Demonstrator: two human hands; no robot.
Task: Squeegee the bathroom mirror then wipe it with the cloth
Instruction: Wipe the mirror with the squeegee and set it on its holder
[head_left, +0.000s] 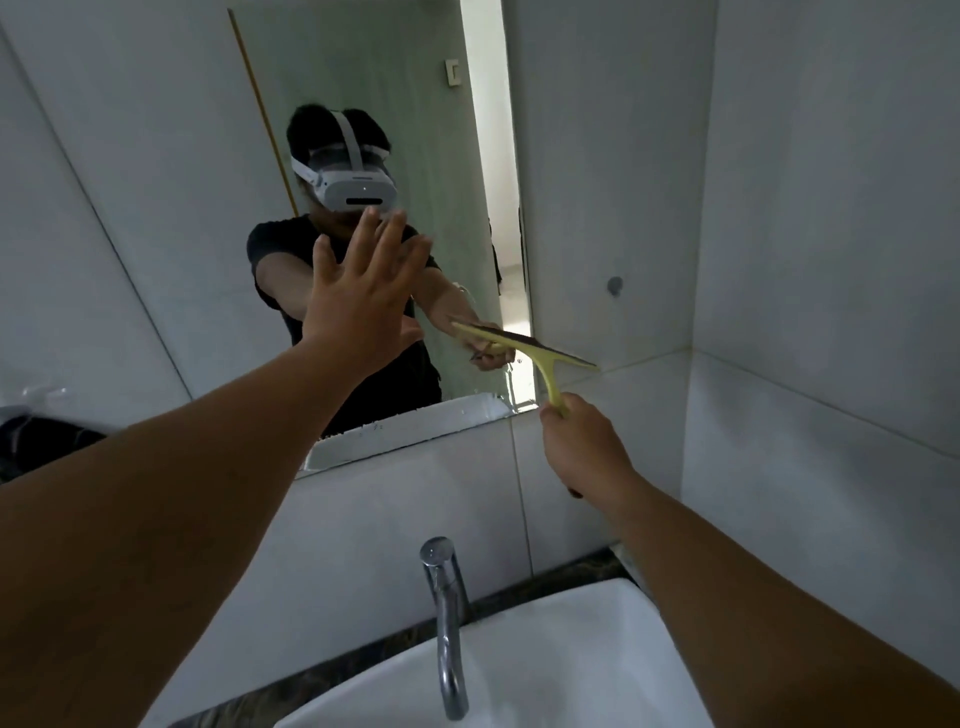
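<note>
The bathroom mirror (156, 182) fills the wall ahead, from the left edge to a vertical right edge. My right hand (582, 441) grips the handle of a yellow squeegee (540, 358). Its blade lies tilted at the mirror's lower right corner, part over the glass and part over the tiled wall. My left hand (363, 291) is raised in front of the mirror's middle, fingers spread, holding nothing. Whether its palm touches the glass I cannot tell. No cloth is in view.
A white basin (571, 649) with a chrome tap (447, 623) stands below on a dark stone counter (337, 675). White tiled walls (805, 260) close in on the right. A dark object (36, 441) sits at the left edge.
</note>
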